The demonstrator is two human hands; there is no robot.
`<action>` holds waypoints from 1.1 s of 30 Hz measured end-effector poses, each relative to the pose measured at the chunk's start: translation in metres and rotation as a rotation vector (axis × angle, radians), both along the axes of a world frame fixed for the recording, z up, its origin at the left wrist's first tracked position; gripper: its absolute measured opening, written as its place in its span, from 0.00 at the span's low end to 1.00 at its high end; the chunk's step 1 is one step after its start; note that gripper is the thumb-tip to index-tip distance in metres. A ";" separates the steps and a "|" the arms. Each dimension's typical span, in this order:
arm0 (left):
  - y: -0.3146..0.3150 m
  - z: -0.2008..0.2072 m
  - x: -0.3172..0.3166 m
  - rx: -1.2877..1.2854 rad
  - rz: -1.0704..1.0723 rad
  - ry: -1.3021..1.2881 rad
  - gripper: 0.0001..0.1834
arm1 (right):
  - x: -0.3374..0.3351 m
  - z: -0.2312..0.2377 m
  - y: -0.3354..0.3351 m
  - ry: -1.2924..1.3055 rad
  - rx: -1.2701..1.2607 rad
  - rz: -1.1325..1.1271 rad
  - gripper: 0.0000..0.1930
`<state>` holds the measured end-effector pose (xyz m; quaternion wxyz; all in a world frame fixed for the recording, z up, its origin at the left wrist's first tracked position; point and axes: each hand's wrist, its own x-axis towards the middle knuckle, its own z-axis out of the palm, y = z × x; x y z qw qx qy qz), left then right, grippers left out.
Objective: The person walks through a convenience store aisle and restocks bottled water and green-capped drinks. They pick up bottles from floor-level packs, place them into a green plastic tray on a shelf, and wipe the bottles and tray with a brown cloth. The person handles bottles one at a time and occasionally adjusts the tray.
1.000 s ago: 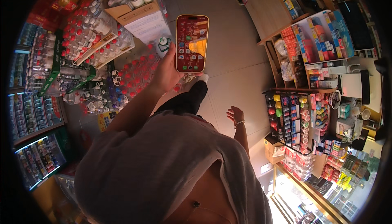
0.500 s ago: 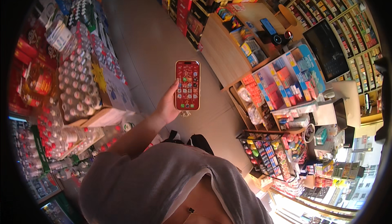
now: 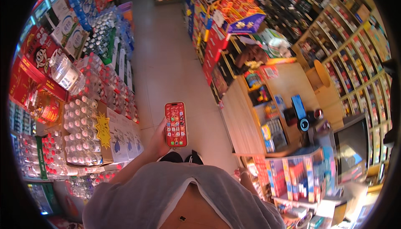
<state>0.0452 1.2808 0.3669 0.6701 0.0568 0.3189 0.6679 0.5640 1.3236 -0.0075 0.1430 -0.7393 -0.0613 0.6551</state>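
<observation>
A smartphone with a red home screen full of app icons is held upright, screen toward me, in front of my body. My left hand is closed around its left edge, with most of the fingers hidden behind it. At my right side hangs my right hand, small and blurred beside the counter's end. Its fingers do not show clearly, nor whether anything is in them.
Packs of bottles and cartons are stacked along the left. To the right runs a wooden counter with a payment stand and a display rack. A tiled aisle leads ahead between shelves.
The view has swung so the aisle runs straighter ahead and more far shelving shows. The phone, still in my left hand, sits lower in the picture. My right forearm has come into view.
</observation>
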 end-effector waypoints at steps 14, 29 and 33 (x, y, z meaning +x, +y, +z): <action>0.221 -0.023 -0.226 0.016 0.373 -0.001 0.24 | -0.568 0.223 0.416 0.469 0.689 0.696 0.13; 0.556 -0.024 -0.374 0.098 0.023 0.015 0.29 | -0.768 0.356 0.594 -0.023 1.426 1.158 0.49; 0.635 -0.017 -0.420 0.080 0.025 0.083 0.28 | -0.827 0.357 0.688 0.107 1.362 1.183 0.50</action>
